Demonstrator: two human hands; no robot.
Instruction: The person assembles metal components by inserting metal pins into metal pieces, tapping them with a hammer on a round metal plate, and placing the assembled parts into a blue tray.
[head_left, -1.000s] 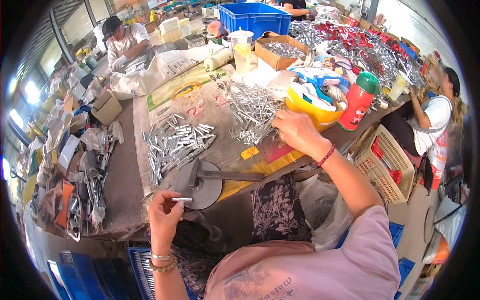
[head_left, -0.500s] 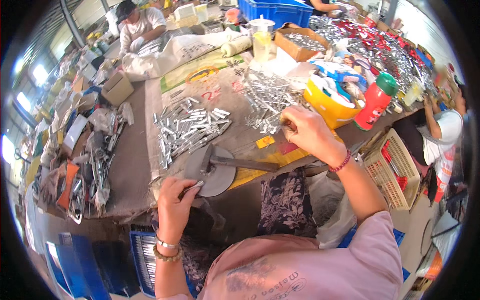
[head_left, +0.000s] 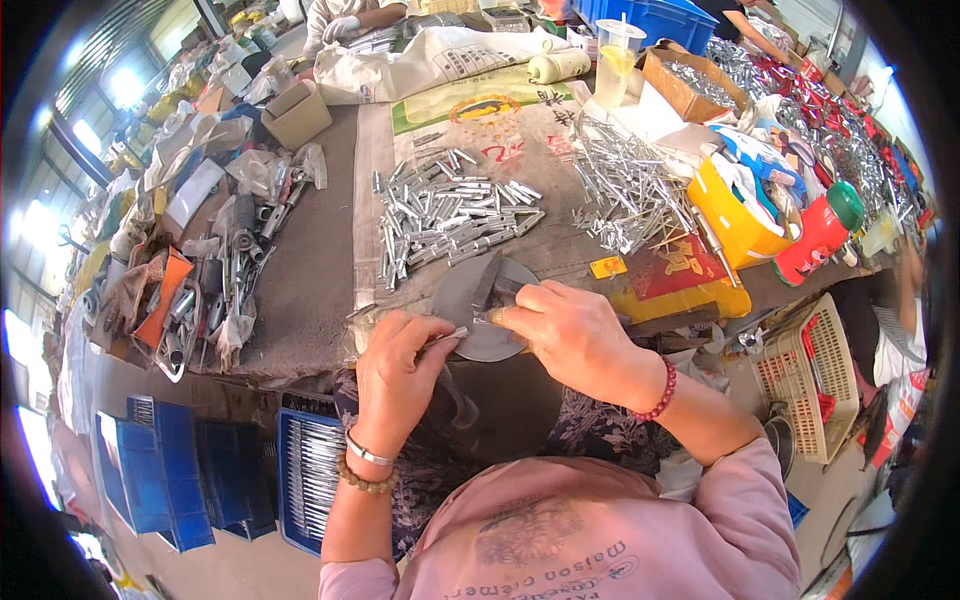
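Note:
My left hand (head_left: pixel 405 372) pinches a short metal tube (head_left: pixel 447 338) and holds it against a round grey metal disc (head_left: pixel 478 312) at the table's near edge. My right hand (head_left: pixel 565 335) has come in from the right and grips a small brownish piece (head_left: pixel 497 316) at the tube's end, fingertips meeting over the disc. A heap of finished silver tubes (head_left: pixel 450 215) lies just beyond the disc. A pile of thin metal pins (head_left: pixel 630 190) spreads to the right of it.
A yellow tub (head_left: pixel 735 215) and a red bottle with a green cap (head_left: pixel 822 235) stand at the right. Blue crates (head_left: pixel 300 470) sit below the table edge, a wicker basket (head_left: pixel 815 385) at the right. Bagged metal parts (head_left: pixel 215 290) crowd the left. Another person (head_left: pixel 345 15) works at the far end.
My right hand has left the pin pile and come down to the disc, meeting my left hand, which rose with the tube to the disc. The view tilted downward.

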